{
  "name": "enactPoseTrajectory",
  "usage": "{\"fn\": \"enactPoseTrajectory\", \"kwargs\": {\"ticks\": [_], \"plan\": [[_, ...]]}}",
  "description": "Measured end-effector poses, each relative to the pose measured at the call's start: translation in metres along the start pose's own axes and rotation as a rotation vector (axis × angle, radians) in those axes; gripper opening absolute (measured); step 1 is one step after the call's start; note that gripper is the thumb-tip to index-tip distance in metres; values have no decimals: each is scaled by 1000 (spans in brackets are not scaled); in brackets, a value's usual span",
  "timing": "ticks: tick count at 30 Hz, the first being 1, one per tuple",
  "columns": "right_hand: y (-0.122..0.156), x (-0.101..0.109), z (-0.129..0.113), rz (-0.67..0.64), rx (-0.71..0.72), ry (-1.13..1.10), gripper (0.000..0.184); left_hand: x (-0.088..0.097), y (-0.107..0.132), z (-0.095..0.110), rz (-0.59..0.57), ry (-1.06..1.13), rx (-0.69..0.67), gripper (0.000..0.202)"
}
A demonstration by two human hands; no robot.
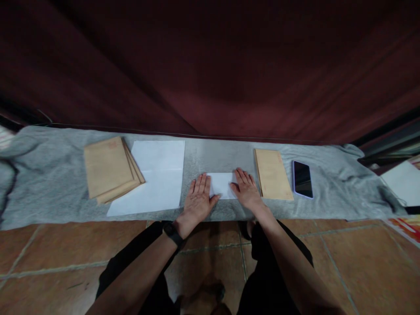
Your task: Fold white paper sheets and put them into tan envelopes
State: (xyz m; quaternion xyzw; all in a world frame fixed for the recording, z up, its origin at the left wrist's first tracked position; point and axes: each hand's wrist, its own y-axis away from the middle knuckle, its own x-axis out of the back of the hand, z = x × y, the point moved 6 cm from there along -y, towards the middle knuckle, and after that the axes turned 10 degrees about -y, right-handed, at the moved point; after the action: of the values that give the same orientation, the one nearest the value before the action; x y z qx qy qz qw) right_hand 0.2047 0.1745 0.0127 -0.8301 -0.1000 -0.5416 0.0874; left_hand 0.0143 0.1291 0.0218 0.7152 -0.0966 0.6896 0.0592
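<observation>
A small folded sheet of white paper (pixel 221 184) lies flat on the grey cloth between my hands. My left hand (pixel 198 197) rests palm down on its left end, fingers stretched out and pointing away from me. On the right end lies my right hand (pixel 246 188), also flat with its fingers extended. Both hands cover the paper's ends. To the left are larger white sheets (pixel 157 175) with a crease across them, partly under a stack of brown envelopes (pixel 108 166). More brown envelopes (pixel 275 175) lie just right of my right hand.
A phone with a pale purple case (pixel 302 179) lies right of the envelopes. Grey cloth (pixel 341 188) covers the long narrow surface. A dark red curtain (pixel 210 78) hangs behind it. Papers (pixel 403 181) are at the far right, above a tiled floor (pixel 370 258).
</observation>
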Motion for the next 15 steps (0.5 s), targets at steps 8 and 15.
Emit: {"fn": "enactPoseTrajectory", "kwargs": {"ticks": [8,15], "plan": [[-3,-2,-20,7,82,-33,61,7,-3,1,11,11,4,76],[5,-17,-40,-28,116,-5,59,15,-7,9,92,41,5,62]]}}
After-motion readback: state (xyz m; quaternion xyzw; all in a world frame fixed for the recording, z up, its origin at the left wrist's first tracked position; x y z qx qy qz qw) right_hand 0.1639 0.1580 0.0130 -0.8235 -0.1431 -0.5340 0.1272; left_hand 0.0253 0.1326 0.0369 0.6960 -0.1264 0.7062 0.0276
